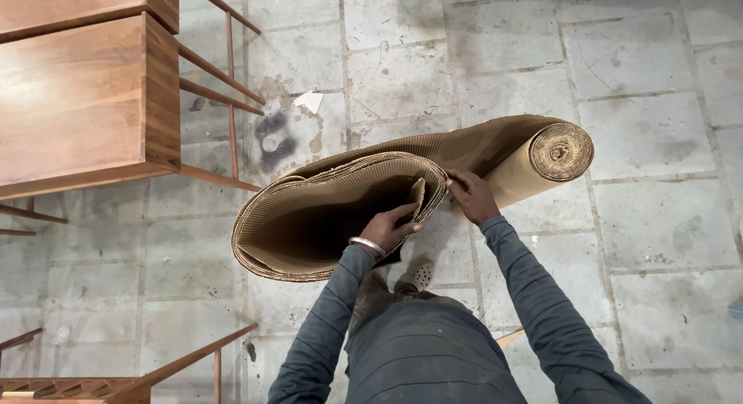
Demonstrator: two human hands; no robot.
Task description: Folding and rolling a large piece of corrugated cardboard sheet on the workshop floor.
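My left hand (393, 227) is closed on the inner edge of the loose coil of corrugated cardboard (325, 210), keeping the layers from springing open. My right hand (470, 195) grips the outer layers where they meet the tight roll (546, 160), so both ends stay off the stone floor (658, 218). The whole sheet hangs in the air in front of me. A wooden table (77, 102) stands off to my left, well apart.
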